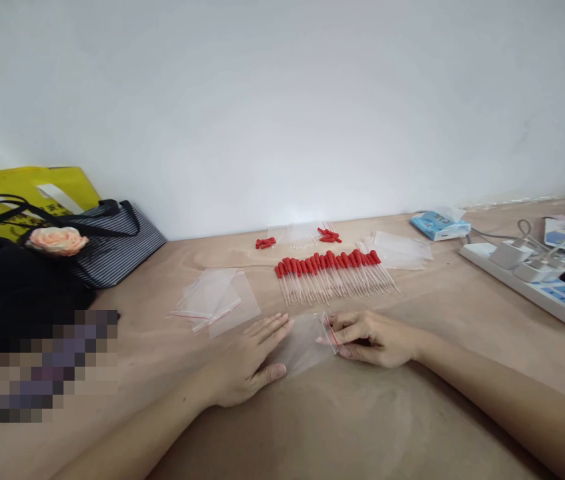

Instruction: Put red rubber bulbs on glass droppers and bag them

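Working over the wooden table (412, 427), we have our left hand (242, 363) lying with fingers extended and grasping nothing, at the left edge of a clear zip bag (305, 347); whether it presses the film we cannot tell; our right hand (379, 340) pinches the bag's red-lined mouth, and the bag lies between both hands; we judge the step in hand to be working that mouth, and the next move seems to call for parting its thin lips, which may cling; at far left lie the yellow bag (75, 190) and the striped bag (117, 263); at right runs the power strip (562, 293); just beyond our hands is a row of red-capped sticks (329, 267), near enough to be brushed; stacks of clear bags (225, 300) flank it left and right; farther right sits a blue tissue pack (439, 227); small loose red pieces (329, 235) lie beyond the row.
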`<state>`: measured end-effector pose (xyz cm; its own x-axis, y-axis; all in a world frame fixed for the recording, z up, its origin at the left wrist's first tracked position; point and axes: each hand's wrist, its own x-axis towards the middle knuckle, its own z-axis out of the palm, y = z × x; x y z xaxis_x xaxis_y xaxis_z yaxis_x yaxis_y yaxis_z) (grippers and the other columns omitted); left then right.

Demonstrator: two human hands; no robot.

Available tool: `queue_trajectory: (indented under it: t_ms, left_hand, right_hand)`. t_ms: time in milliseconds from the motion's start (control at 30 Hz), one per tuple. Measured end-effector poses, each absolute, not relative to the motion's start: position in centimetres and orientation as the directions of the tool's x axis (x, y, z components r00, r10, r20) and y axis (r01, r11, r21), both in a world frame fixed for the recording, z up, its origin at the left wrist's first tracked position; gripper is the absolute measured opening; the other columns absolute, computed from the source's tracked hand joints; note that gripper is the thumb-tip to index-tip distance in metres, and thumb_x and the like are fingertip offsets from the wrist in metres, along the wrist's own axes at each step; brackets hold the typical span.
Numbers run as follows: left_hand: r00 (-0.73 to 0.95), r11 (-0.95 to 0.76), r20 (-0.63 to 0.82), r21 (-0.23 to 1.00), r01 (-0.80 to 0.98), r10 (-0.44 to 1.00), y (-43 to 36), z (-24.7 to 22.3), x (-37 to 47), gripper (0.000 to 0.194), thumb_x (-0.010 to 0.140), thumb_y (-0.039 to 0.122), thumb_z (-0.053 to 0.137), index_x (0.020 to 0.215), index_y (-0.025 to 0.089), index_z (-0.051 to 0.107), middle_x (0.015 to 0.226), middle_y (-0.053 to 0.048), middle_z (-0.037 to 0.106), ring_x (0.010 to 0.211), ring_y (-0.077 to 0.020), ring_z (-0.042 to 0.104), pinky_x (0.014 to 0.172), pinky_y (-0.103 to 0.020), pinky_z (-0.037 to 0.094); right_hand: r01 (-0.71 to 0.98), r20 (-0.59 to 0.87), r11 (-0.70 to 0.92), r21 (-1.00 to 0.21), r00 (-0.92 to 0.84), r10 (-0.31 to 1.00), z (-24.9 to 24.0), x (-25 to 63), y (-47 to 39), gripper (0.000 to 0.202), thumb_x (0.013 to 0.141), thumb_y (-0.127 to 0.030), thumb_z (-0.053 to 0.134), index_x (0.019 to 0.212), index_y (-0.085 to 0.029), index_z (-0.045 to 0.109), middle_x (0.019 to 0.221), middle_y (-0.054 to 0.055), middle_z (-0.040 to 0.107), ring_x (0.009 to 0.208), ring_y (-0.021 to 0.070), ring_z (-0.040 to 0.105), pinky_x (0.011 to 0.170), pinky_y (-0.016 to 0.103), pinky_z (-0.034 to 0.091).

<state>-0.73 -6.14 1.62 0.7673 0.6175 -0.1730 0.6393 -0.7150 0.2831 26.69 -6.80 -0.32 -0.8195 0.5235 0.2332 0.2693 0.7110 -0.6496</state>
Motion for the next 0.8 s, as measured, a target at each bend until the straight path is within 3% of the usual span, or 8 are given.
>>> queue_trajectory:
  t_ms: [100,200,267,333,400,500,667,800]
  left_hand:
    - [0.774,-0.72,-0.184,0.287,0.632,0.607,-6.1,1.7,-0.7,0.058,0.085,0.05,0.029,0.136,0.026,0.013,0.142,-0.003,0.012,0.129,-0.0228,0.014,0.104,-0.043,0.018]
    - [0.772,-0.719,-0.193,0.282,0.635,0.606,-6.1,1.9,-0.2,0.06,0.085,0.052,0.03,0.136,0.024,0.014,0.142,-0.004,0.013,0.129,-0.0234,0.014,0.104,-0.044,0.018]
    - [0.777,-0.722,-0.189,0.29,0.629,0.601,-6.2,2.0,0.3,0.061,0.084,0.052,0.031,0.135,0.023,0.017,0.142,-0.006,0.014,0.129,-0.0242,0.015,0.104,-0.045,0.018]
    - [0.785,-0.727,-0.171,0.3,0.617,0.596,-6.3,1.9,0.6,0.06,0.084,0.052,0.032,0.135,0.022,0.019,0.142,-0.006,0.016,0.129,-0.0243,0.016,0.104,-0.045,0.018]
    - [0.788,-0.729,-0.141,0.311,0.61,0.599,-6.4,1.7,0.7,0.058,0.084,0.05,0.032,0.134,0.022,0.021,0.141,-0.005,0.018,0.129,-0.023,0.016,0.104,-0.044,0.019]
    - [0.783,-0.725,-0.086,0.326,0.606,0.616,-6.4,1.5,0.3,0.051,0.087,0.045,0.03,0.133,0.023,0.025,0.141,-0.003,0.022,0.13,-0.0201,0.014,0.105,-0.041,0.02]
    - [0.828,-0.776,-0.125,0.295,0.557,0.547,-6.3,2.0,-0.2,0.048,0.086,0.045,0.032,0.131,0.028,0.027,0.141,-0.001,0.022,0.129,-0.0222,0.015,0.105,-0.046,0.016]
    - [0.832,-0.788,-0.163,0.267,0.554,0.53,-6.3,2.2,-0.1,0.05,0.086,0.046,0.033,0.132,0.03,0.025,0.142,-0.002,0.019,0.129,-0.0247,0.016,0.103,-0.049,0.017]
  right_hand:
    - [0.274,0.206,0.646,-0.713,-0.798,0.566,-0.1,27.0,-6.4,0.023,0.079,-0.021,0.05,0.097,-0.017,0.063,0.092,0.006,0.061,0.087,0.0135,0.056,0.077,0.027,0.044]
    - [0.415,0.18,0.553,-0.723,-0.66,0.729,0.1,27.4,-4.3,0.017,0.077,-0.025,0.051,0.08,-0.016,0.065,0.078,0.003,0.063,0.071,0.0125,0.058,0.066,0.025,0.045]
    - [0.608,0.236,0.443,-0.659,-0.393,0.889,0.2,27.7,-2.0,0.016,0.074,-0.024,0.052,0.068,-0.015,0.064,0.068,0.003,0.063,0.064,0.0128,0.057,0.061,0.024,0.044]
    - [0.743,0.26,0.245,-0.622,-0.099,0.96,0.2,27.7,0.6,0.014,0.072,-0.023,0.053,0.068,-0.016,0.064,0.069,0.003,0.063,0.063,0.0134,0.057,0.06,0.024,0.043]
    - [0.792,0.266,0.121,-0.599,0.054,0.962,0.2,27.5,3.0,0.016,0.071,-0.023,0.052,0.075,-0.015,0.065,0.069,0.004,0.064,0.064,0.0146,0.058,0.061,0.025,0.043]
    - [0.812,0.279,0.052,-0.581,0.138,0.95,0.0,26.7,5.6,0.022,0.069,-0.025,0.054,0.081,-0.011,0.064,0.076,0.01,0.064,0.073,0.0195,0.059,0.069,0.03,0.043]
    - [0.818,0.263,-0.013,-0.575,0.2,0.944,-0.4,25.5,7.1,0.012,0.065,-0.024,0.056,0.063,-0.013,0.063,0.074,0.013,0.064,0.078,0.0245,0.058,0.069,0.034,0.042]
    - [0.792,0.276,-0.009,-0.61,0.222,0.935,0.0,25.4,7.0,0.009,0.065,-0.022,0.056,0.062,-0.015,0.061,0.074,0.01,0.063,0.075,0.0231,0.058,0.068,0.034,0.042]
